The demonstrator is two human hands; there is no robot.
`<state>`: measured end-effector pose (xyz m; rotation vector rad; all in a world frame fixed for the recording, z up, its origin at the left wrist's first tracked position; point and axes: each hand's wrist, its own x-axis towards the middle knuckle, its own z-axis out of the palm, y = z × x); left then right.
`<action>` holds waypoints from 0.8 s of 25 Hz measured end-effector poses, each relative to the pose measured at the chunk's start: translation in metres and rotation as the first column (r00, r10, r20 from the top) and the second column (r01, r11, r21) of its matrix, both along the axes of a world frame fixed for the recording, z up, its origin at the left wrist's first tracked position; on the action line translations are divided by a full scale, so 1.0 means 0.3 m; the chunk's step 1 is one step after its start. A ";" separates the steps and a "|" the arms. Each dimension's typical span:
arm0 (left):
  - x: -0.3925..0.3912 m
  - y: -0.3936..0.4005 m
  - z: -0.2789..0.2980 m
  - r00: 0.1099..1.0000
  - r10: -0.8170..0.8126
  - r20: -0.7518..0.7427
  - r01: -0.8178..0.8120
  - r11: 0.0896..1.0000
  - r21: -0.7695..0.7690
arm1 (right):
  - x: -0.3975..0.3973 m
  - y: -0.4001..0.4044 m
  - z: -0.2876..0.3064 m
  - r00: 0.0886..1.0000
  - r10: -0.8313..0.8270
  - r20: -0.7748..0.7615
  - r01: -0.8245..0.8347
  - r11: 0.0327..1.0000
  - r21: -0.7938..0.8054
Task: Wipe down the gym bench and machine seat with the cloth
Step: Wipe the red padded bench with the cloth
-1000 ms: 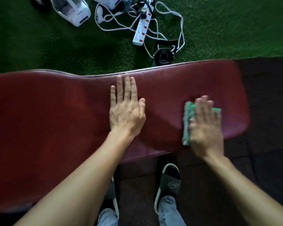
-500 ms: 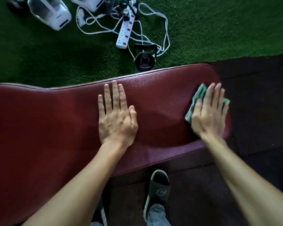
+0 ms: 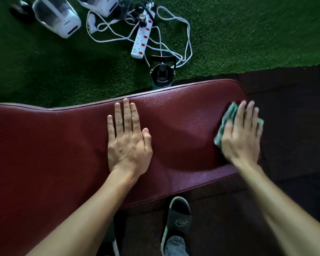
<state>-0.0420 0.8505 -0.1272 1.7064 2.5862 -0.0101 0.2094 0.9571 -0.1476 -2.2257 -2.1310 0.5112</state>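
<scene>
Two hands on bench (image 3: 183, 130). I see left hand (image 3: 127, 143) flat mid-pad, fingers straight, bracing. Right hand (image 3: 241, 133) flat, pressing cloth (image 3: 227, 119) at bench's right end. Step: wiping bench. Next, I reckon: sweep toward near edge, firm pressure.

Looking down on dark red padded bench (image 3: 67, 156), running left to right across my view, right end rounded. Left hand (image 3: 127, 145) flat on its middle, fingers straight and together. Green cloth (image 3: 227, 119) lying on right end, right hand (image 3: 241, 133) pressed flat on top, blurred. Beyond bench, green turf (image 3: 248, 34) carries white power strip (image 3: 142, 40), tangle of white cable (image 3: 174, 24), two white devices (image 3: 57, 17). Near side, dark floor mat (image 3: 294, 126); slipper (image 3: 179, 217) on it.
</scene>
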 end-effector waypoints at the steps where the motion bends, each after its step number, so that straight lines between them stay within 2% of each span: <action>1: -0.002 0.003 -0.001 1.000 -0.001 0.007 0.001 1.000 0.005 | -0.073 0.077 -0.001 0.996 -0.083 -0.034 0.085 0.996 0.033; 2: -0.003 0.004 -0.001 1.000 0.000 0.013 0.000 1.000 0.007 | -0.173 0.123 0.010 0.995 -0.073 -0.070 0.077 0.996 0.054; 3: -0.004 0.003 -0.001 1.000 0.003 0.013 -0.003 1.000 0.008 | -0.272 0.128 0.020 0.996 0.013 -0.092 -0.005 0.996 0.088; 5: -0.002 0.006 -0.004 1.000 -0.004 0.003 0.004 1.000 0.018 | -0.378 0.028 0.032 0.953 0.288 -0.090 -0.273 0.950 0.151; 7: -0.005 0.004 -0.005 1.000 -0.007 0.000 0.007 1.000 0.026 | -0.332 -0.146 0.045 0.863 0.501 -0.060 -0.490 0.861 0.137; 8: -0.009 0.003 -0.005 1.000 -0.003 0.008 0.003 0.999 0.032 | -0.265 -0.210 0.043 0.841 0.540 -0.040 -0.533 0.839 0.112; 10: -0.023 -0.004 0.004 0.997 -0.027 0.074 0.023 0.998 0.060 | -0.139 -0.221 0.025 0.887 0.461 -0.011 -0.458 0.885 0.082; 12: -0.067 -0.031 0.015 0.978 -0.116 0.172 0.101 0.991 0.092 | -0.118 -0.135 0.009 0.979 0.202 -0.009 -0.202 0.979 0.029; 14: -0.157 -0.081 0.028 0.975 -0.142 0.171 0.127 0.987 0.100 | -0.230 -0.049 0.019 0.998 0.000 -0.063 0.002 1.000 0.027; 15: -0.213 -0.110 0.035 0.985 -0.106 0.137 0.092 0.991 0.101 | -0.324 -0.046 0.034 0.996 0.023 -0.082 -0.019 0.999 0.040; 17: -0.312 -0.161 0.045 0.995 -0.020 0.096 0.011 0.995 0.098 | -0.503 -0.146 0.065 0.957 0.285 -0.058 -0.275 0.952 0.136; 19: -0.360 -0.193 0.048 0.995 -0.031 0.099 0.022 0.996 0.091 | -0.580 -0.318 0.083 0.807 0.591 -0.001 -0.583 0.796 0.164; 20: -0.369 -0.200 0.048 0.994 -0.050 0.101 0.040 0.995 0.092 | -0.567 -0.373 0.087 0.752 0.659 0.010 -0.652 0.743 0.153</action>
